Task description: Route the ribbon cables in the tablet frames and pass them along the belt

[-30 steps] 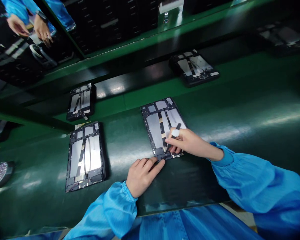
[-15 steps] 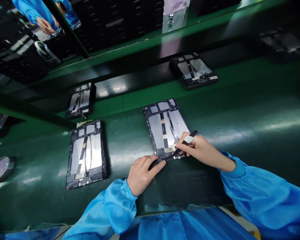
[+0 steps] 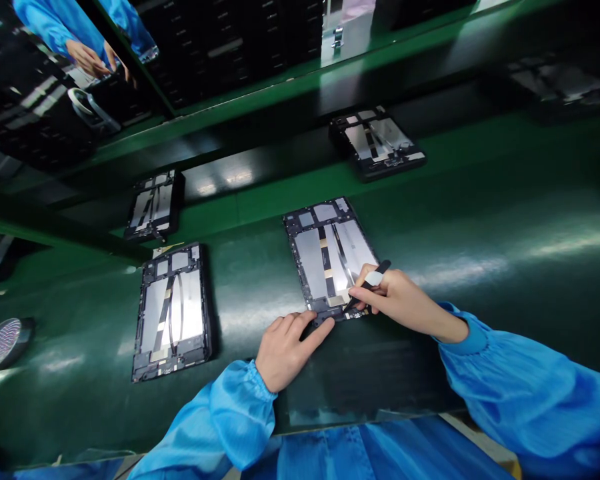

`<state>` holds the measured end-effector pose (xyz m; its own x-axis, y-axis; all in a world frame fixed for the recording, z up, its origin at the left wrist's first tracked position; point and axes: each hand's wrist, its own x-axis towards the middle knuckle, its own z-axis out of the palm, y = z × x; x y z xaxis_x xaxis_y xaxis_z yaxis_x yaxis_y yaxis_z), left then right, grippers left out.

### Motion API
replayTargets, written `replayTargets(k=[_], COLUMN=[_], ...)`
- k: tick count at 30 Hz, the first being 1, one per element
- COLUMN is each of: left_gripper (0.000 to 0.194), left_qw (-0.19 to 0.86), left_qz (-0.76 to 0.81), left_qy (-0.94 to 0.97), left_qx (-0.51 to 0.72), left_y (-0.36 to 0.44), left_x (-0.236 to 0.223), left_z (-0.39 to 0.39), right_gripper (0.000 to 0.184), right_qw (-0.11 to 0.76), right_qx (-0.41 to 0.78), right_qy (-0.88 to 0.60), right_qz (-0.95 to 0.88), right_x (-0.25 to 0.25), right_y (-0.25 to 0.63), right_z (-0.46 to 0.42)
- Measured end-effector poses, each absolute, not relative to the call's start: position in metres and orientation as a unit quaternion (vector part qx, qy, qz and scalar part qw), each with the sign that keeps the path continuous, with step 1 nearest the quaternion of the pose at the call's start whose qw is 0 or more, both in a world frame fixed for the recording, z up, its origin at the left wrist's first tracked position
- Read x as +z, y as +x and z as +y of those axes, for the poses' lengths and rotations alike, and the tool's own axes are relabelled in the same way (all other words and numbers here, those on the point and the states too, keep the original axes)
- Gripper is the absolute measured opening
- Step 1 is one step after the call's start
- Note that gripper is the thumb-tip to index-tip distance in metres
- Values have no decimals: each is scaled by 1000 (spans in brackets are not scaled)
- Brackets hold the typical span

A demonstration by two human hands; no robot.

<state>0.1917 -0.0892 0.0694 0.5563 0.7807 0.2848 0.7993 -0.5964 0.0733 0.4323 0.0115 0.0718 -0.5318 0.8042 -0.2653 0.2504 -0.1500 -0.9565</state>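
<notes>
An open tablet housing (image 3: 325, 250) lies flat in the middle of the green table (image 3: 485, 347), its black frame around silver panels crossed by dark and gold strips. The left hand (image 3: 291, 351) sits at its 6 o'clock, with the fingers (image 3: 305, 327) loosely spread, not gripping anything, and the fingertips resting on the housing's lower edge. The right hand (image 3: 400, 298) comes in from 4 o'clock, its fingers clenched in a pinch around a slim black tool (image 3: 367, 285) with a white band (image 3: 374, 279) near the fingertips. The tool's tip rests on the housing's lower right area.

A second open housing (image 3: 173, 313) lies at 9 o'clock, just beyond the left hand's reach of the first. Two more sit farther off: one (image 3: 153, 205) at 10 o'clock and another (image 3: 375, 143) at 12 o'clock, on a higher stretch of green surface. A round disc with a striped face (image 3: 3, 345) sits at the table's far 9 o'clock side. Blue elasticated sleeves (image 3: 240, 413) cover both forearms. An overhead mirror (image 3: 55, 80) at 11 o'clock reflects the hands.
</notes>
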Motion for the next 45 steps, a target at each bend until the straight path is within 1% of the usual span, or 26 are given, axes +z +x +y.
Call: replayTargets(k=[8,12,15,17,19,20,21,23,26,29,31,33,35,36,38,40,41,45], left_gripper=[37,38,40,38,36,33,28,24,33,36,38,40,40,42,47,49,49,59], left_qw=[28,13,-18,-58,-86,-84,-71,-23,42,80,95,106,123,130,135,125,114,55], left_qz=[-465,-479,-473,-445,-419,-415,-416,-413,-404,-456,-518,-587,-631,-651,-674,-661,-643,-586], left_qy=[-875,-870,-874,-883,-888,-887,-886,-889,-903,-884,-849,-801,-763,-743,-719,-731,-749,-796], left_qx=[-134,-116,-111,-138,-171,-182,-191,-197,-143,-66,-50,-54,-70,-80,-99,-112,-117,-140], left_y=[197,210,207,197,187,185,185,193,213,218,204,180,152,141,128,135,146,211], left_x=[73,80,81,80,80,81,82,85,86,78,70,64,61,60,59,55,51,27], left_z=[-90,-86,-81,-79,-78,-77,-77,-76,-68,-37,-1,42,83,100,123,135,139,159], right_gripper=[25,25,28,30,31,31,31,35,46,59,66,68,65,62,48,41,42,55], right_qw=[218,224,240,303,399,439,458,442,400,405,409,422,445,461,486,498,499,489], right_qx=[616,606,599,562,491,471,476,542,590,595,592,563,515,484,416,361,339,270], right_qy=[-428,-425,-422,-446,-498,-519,-530,-511,-459,-458,-478,-503,-528,-539,-563,-589,-602,-657], right_qz=[-625,-634,-636,-628,-593,-563,-532,-500,-531,-522,-503,-502,-507,-512,-523,-524,-523,-506], right_x=[72,73,71,67,62,60,57,54,53,51,48,42,34,30,21,13,10,4], right_y=[432,432,433,435,436,436,435,432,424,421,425,435,450,457,472,480,481,471], right_z=[13,12,12,13,15,16,17,20,24,35,50,68,90,100,121,142,153,197])
